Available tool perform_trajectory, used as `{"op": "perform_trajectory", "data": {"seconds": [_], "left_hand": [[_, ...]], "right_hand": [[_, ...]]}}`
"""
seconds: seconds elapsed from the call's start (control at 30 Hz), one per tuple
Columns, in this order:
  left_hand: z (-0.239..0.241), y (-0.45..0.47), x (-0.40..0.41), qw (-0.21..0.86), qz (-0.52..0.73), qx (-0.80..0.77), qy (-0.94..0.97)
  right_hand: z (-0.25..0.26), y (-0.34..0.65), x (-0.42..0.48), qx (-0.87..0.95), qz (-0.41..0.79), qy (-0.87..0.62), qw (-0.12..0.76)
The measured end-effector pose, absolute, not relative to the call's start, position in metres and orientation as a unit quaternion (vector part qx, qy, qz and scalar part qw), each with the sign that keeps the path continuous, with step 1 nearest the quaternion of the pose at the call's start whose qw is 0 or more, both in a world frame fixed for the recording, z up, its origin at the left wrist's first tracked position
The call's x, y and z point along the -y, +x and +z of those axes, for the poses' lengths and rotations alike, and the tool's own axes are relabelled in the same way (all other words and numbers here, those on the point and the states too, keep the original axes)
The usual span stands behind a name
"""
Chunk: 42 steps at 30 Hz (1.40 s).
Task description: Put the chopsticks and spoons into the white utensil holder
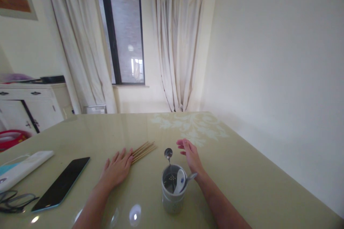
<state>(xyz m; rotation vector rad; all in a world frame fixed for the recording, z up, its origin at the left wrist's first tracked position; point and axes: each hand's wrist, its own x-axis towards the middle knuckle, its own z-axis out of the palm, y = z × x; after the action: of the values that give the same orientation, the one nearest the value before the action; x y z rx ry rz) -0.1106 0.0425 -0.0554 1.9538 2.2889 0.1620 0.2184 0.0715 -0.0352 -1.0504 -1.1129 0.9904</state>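
My left hand [117, 167] lies flat on the glossy green table [242, 171], fingers stretched out, its fingertips touching the near ends of a bundle of wooden chopsticks [143, 151]. My right hand [190, 154] hovers open just beyond a grey ceramic utensil holder [173, 195], fingers loosely spread and holding nothing. The holder stands between my forearms. In it are a metal spoon [168, 153] with its bowl sticking up, a white ceramic spoon [180, 182] and another metal spoon handle.
A black phone [61, 183] lies left of my left arm. Further left are a white case [23, 166] and glasses [16, 200]. A white cabinet [29, 105] and red basin [12, 139] stand beyond the table's left edge. Curtains flank a window.
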Motion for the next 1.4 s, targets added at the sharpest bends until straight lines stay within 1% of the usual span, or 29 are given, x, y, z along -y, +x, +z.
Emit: {"op": "perform_trajectory", "data": {"seconds": [0.13,0.27,0.5,0.9,1.0,1.1,1.17,1.4], "left_hand": [[-0.058,-0.116,-0.045,0.046,0.084,-0.771,0.630],[-0.060,-0.119,-0.046,0.052,0.077,-0.783,0.615],[-0.053,-0.116,-0.047,0.080,0.049,-0.736,0.671],[-0.042,-0.111,-0.045,0.087,0.083,-0.707,0.697],[-0.043,-0.113,-0.043,0.073,0.092,-0.737,0.666],[-0.049,-0.115,-0.040,0.046,0.103,-0.809,0.577],[-0.054,-0.116,-0.040,0.038,0.114,-0.831,0.543],[-0.059,-0.112,-0.049,0.085,0.141,-0.755,0.634]], "right_hand": [[-0.034,0.218,-0.070,0.487,0.426,-0.455,0.612],[-0.033,0.219,-0.070,0.488,0.425,-0.455,0.612],[-0.033,0.218,-0.070,0.490,0.423,-0.455,0.611],[-0.033,0.218,-0.069,0.496,0.425,-0.457,0.603],[-0.032,0.218,-0.068,0.499,0.424,-0.457,0.602],[-0.032,0.219,-0.068,0.498,0.425,-0.459,0.601],[-0.031,0.218,-0.067,0.497,0.425,-0.459,0.602],[-0.030,0.216,-0.067,0.495,0.423,-0.456,0.607]]}}
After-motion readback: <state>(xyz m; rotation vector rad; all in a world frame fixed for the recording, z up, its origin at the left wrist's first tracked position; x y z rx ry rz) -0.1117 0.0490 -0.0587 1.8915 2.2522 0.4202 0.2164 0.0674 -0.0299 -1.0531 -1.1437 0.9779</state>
